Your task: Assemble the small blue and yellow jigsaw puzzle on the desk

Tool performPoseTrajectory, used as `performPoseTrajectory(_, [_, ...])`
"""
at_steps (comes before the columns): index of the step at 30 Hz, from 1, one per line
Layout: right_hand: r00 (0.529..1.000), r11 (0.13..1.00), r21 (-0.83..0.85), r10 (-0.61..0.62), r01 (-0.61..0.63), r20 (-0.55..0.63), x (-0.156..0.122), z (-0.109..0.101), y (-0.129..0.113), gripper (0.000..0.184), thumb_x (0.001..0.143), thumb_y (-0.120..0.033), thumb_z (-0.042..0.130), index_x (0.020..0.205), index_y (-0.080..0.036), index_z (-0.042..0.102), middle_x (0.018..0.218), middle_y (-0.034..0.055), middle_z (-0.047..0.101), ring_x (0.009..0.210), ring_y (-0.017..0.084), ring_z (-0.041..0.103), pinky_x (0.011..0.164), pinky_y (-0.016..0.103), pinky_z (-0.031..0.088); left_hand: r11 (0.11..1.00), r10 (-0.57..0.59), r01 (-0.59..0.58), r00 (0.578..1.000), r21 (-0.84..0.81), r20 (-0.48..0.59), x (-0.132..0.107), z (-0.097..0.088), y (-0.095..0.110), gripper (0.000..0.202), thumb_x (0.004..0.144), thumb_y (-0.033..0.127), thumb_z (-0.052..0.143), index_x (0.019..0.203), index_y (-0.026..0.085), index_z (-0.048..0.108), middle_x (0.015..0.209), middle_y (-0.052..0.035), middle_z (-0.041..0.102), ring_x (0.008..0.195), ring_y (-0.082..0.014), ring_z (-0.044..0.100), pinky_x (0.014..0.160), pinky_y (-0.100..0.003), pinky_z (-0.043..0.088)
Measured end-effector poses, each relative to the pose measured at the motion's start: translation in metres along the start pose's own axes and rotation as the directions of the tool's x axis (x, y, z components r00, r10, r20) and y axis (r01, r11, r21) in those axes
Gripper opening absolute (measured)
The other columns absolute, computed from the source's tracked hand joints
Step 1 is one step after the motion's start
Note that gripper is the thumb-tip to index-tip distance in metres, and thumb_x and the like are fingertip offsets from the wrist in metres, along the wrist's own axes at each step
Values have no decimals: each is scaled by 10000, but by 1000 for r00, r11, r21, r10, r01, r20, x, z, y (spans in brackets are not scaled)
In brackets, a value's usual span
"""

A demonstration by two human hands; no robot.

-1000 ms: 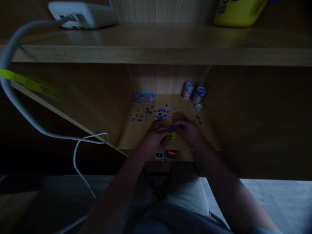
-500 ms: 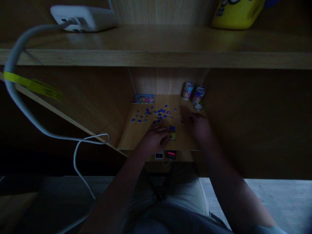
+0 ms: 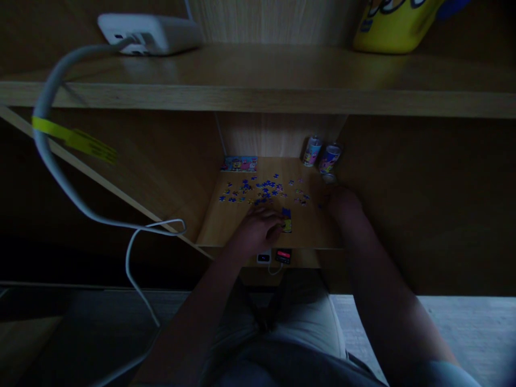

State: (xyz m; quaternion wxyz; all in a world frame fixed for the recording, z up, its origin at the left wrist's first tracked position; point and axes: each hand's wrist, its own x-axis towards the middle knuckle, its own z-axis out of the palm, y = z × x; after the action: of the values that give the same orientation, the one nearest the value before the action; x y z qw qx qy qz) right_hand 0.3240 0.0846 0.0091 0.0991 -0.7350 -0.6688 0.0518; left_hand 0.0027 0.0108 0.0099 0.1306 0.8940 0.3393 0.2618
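My left hand (image 3: 264, 228) rests on the cabinet floor with curled fingers, its fingertips on the left edge of a small block of joined puzzle pieces (image 3: 286, 220) in blue and yellow. Toward the right wall is my right hand (image 3: 342, 203), fingers bent downward and dim. A blue puzzle piece (image 3: 320, 206) shows right by its fingertips; whether they grip it is unclear. Loose puzzle pieces (image 3: 266, 188), mostly blue, lie scattered beyond my left hand. A smaller cluster of pieces (image 3: 301, 198) sits between the two hands.
A picture card (image 3: 239, 164) lies at the back left. Two printed cans (image 3: 312, 151) stand at the back right, a round lid (image 3: 329, 178) before them. Overhead juts a shelf edge (image 3: 258, 100) with a white charger (image 3: 149, 35); its cable (image 3: 48, 156) hangs at left.
My right hand has moved right, toward the side wall, uncovering the small cluster of pieces and a blue piece. My left hand stays at the joined pieces. The view has shifted slightly.
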Motion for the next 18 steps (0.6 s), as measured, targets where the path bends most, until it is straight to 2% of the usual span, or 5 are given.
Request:
performPoseTrajectory(8, [996,996,-76,46,-40,77,4,-5,1,344,1010,-307,671,1286,-147,798,1249,240,801,1156,332,776,1011,412,578,1000,-10,10,1000,-18,-6,1,-1,2,184,1013,198,688,1135,281,799,1261,-40,820,1203,-274,734,1125,-541,525])
performPoseTrajectory(15, [997,997,-73,42,-37,72,0,-14,-8,296,1025,-282,668,1217,-113,816,1321,268,770,1229,364,747,1059,428,549,1000,-4,4,1000,-5,-10,0,0,0,178,1020,202,679,1139,279,788,1281,-30,812,1199,-272,729,1103,-527,536])
performPoseTrajectory(18, [999,999,-41,37,-36,33,-6,-18,-17,305,1018,-221,640,1254,-117,802,1266,242,797,1166,351,769,1018,422,559,1000,-3,3,1000,-5,-9,0,0,0,171,1025,212,676,1137,277,787,1277,-30,812,1202,-271,725,1103,-523,535])
